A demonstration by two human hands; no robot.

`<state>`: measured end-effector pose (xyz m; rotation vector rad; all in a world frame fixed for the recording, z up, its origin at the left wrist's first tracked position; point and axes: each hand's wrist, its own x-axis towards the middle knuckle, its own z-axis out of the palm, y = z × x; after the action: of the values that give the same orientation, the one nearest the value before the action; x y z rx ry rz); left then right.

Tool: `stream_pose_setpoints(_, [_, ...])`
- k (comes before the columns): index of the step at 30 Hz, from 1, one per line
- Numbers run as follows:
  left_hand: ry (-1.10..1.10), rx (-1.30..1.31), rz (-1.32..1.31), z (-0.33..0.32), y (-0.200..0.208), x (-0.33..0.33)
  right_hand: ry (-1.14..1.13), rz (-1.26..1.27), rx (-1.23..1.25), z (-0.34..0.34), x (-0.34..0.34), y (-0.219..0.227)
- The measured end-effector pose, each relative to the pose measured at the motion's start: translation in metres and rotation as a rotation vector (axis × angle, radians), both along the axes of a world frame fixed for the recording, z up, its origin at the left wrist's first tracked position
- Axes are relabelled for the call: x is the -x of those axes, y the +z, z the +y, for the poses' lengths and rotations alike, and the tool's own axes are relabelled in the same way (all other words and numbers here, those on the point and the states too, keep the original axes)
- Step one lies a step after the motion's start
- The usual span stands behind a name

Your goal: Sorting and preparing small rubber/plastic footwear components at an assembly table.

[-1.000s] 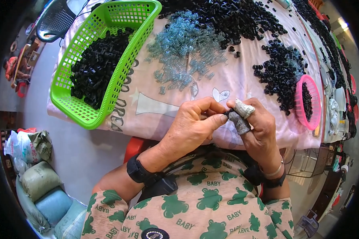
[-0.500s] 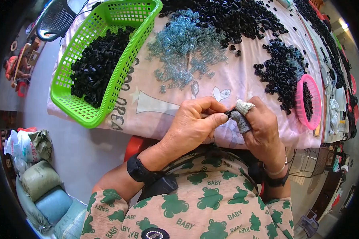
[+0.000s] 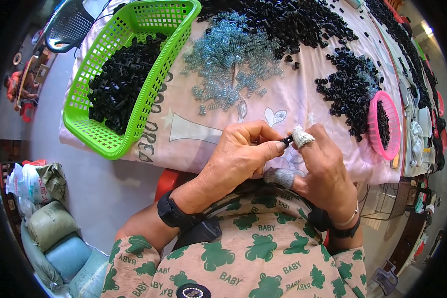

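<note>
Between the thumb and index finger of my left hand is a small black plastic piece. My right hand is close beside it, with a white cover on the index finger and a grey cover on the thumb. The covered index fingertip reaches the piece's right end, while the thumb stands well apart, lower down. Whether the right hand's other fingers hold anything is hidden. Beyond both hands lies a heap of clear bluish coils that look like small springs.
A green basket of black pieces stands at the left of the cloth-covered table. Loose black parts cover the far side, and another pile lies at right. Near that pile, a pink basket holds small dark pieces.
My right thumb has swung down and away from the black piece, opening a gap to the index finger. My left hand has stayed nearly still with its pinch.
</note>
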<state>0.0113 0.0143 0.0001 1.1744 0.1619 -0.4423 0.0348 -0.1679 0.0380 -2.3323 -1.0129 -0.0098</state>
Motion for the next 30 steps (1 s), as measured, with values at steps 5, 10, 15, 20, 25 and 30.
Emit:
stream_pose_setpoints(5, [0.013,-0.007,0.023,-0.002,0.000,0.000,-0.079,-0.131,0.029,-0.001,0.000,-0.022])
stream_pose_setpoints(10, [-0.005,-0.039,0.012,-0.002,-0.004,0.000,-0.088,-0.163,0.031,-0.001,-0.002,-0.024])
stream_pose_setpoints(15, [-0.023,-0.055,-0.056,-0.005,-0.006,-0.001,-0.091,-0.175,0.023,0.001,-0.001,-0.021])
stream_pose_setpoints(20, [-0.022,-0.099,-0.106,-0.006,-0.006,-0.001,-0.052,-0.142,0.035,0.001,0.001,-0.020])
stream_pose_setpoints(25, [-0.020,-0.090,-0.048,0.000,0.001,-0.002,-0.022,-0.003,-0.053,-0.003,-0.001,-0.014])
stream_pose_setpoints(30, [-0.010,0.039,0.000,0.003,0.001,-0.002,-0.065,0.220,-0.261,-0.005,-0.003,-0.024])
